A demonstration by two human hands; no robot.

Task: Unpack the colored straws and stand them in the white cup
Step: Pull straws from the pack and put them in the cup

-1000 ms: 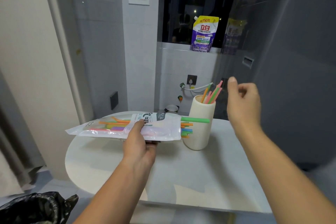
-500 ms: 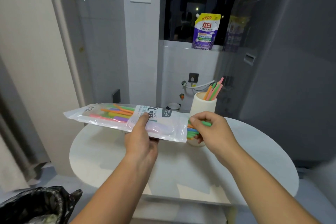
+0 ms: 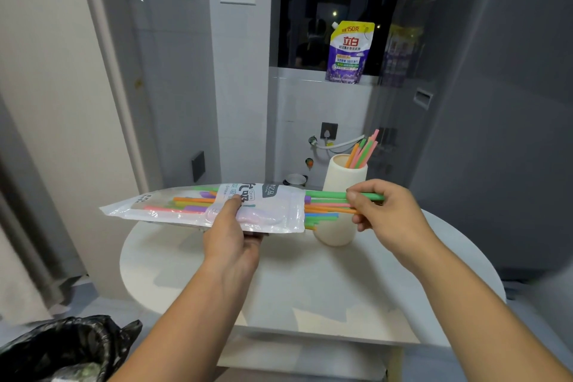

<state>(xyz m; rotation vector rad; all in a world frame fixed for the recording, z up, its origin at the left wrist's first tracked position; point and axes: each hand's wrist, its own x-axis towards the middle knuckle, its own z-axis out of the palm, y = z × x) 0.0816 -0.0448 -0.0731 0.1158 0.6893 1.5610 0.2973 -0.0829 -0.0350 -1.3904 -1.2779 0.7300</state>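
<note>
Past my round table [image 3: 310, 288], a purple pouch [image 3: 349, 53] stands on the window ledge [image 3: 297, 73], a grey washer [image 3: 496, 102] just right of it. Down to my left sits a black bin bag [image 3: 62, 347].

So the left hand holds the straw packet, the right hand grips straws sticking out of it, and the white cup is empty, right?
Not quite. The head view shows the white cup already holds several straws, orange, pink and green. The rest stands: the left hand holds the straw packet and the right hand grips the protruding straws.
</note>
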